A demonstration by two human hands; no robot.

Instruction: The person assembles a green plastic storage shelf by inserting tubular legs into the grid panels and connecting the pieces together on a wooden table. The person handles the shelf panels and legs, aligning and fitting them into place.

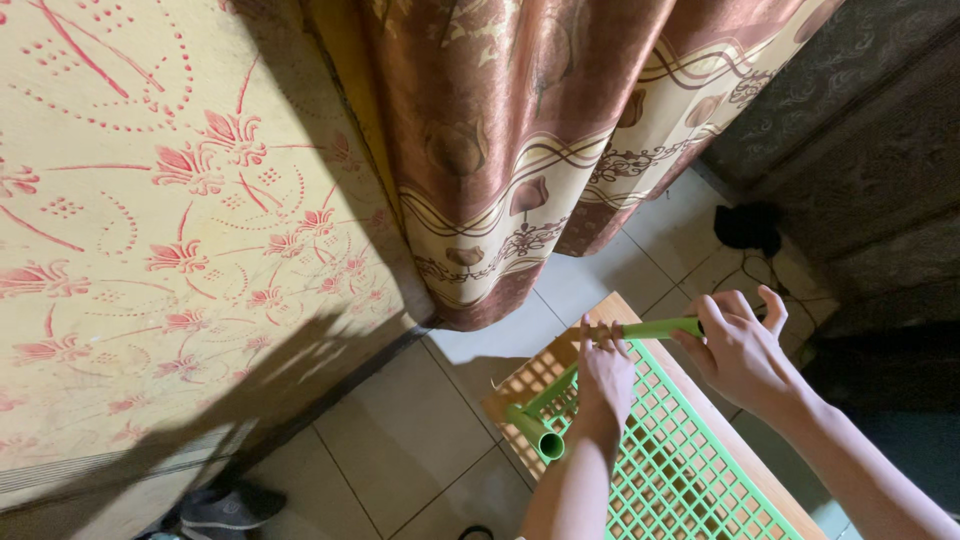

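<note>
My left hand [604, 375] pinches the near end of a thin green tube [655, 328] that lies across the top edge of a green plastic lattice panel [680, 460]. My right hand [740, 350] is closed around the same tube further right. A second green tube [535, 428] slants down from the panel's corner, its open end facing me. Under the green panel sits an orange-tan lattice panel [535, 378] with a wooden-coloured rim.
A yellow sheet with a red floral pattern [170, 230] covers the left. A brown and cream curtain [520, 150] hangs ahead. Pale floor tiles [410, 440] lie below, with a dark shoe [225, 508] at bottom left and a black object with cables [748, 226] at right.
</note>
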